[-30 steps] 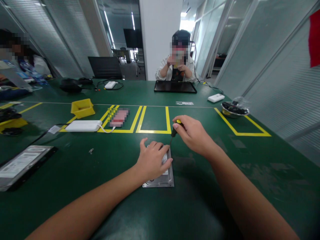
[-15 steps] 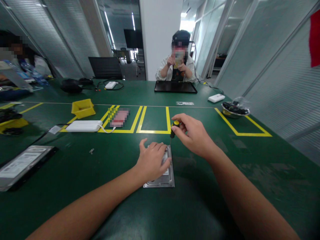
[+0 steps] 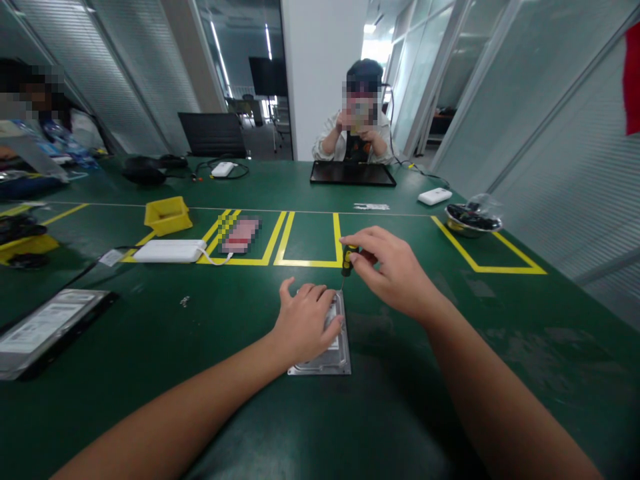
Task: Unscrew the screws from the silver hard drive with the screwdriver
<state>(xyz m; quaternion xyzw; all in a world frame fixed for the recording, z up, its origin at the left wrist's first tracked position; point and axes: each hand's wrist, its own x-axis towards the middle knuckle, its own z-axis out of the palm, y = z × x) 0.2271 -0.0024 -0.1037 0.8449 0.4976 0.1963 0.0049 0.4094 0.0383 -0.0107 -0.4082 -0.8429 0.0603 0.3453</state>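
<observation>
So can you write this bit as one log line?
left hand: flat on hard drive | right hand: grips screwdriver, tip at drive's far corner | green table

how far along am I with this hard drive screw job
Done: cannot tell; a small loose bit lies on the table.
In hand: left hand presses the hard drive flat; right hand holds the screwdriver upright at its far right corner.
Left: drive lid still on.

Left hand (image 3: 306, 323) flat (palm down) — right hand (image 3: 387, 267) pinching, fingers curled.

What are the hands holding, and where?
Right hand pinches a small yellow-and-black screwdriver by its handle; left hand presses flat on the silver metal hard drive.
</observation>
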